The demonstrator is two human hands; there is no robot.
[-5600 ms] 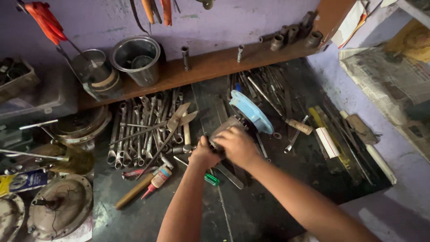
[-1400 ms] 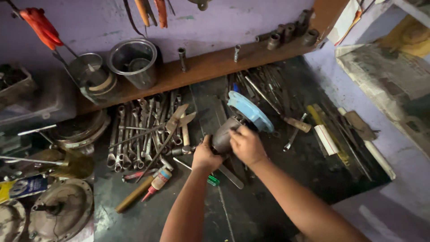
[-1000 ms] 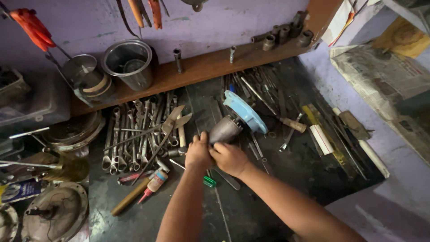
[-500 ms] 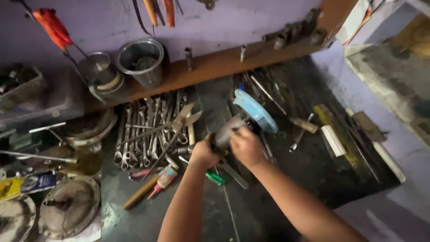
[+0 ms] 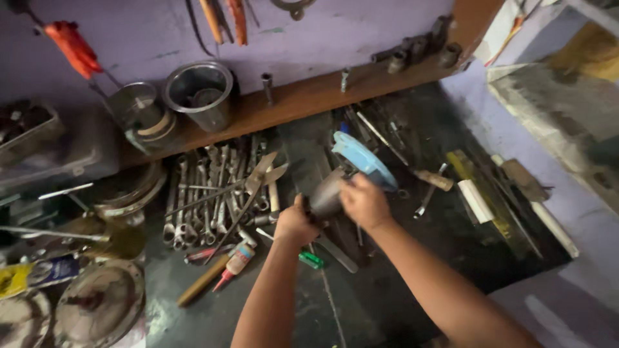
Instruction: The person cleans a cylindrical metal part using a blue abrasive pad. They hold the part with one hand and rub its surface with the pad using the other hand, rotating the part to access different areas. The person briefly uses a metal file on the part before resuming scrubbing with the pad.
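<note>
Dark bench (image 5: 387, 283) w/ spanners (image 5: 206, 193) scattered, purple wall behind. Both hands clenched on a grey metal housing (image 5: 327, 195) mid-bench, left hand (image 5: 295, 222) at its near end, right hand (image 5: 365, 202) on top. Light blue disc (image 5: 361, 158) sits at its far end.

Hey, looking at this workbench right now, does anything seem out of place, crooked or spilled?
Nothing looks spilled or broken. The one odd item is the large shears, lying diagonally across the otherwise parallel row of wrenches. Both hands, left hand and right hand, grip a grey metal housing with a blue disc.
</note>
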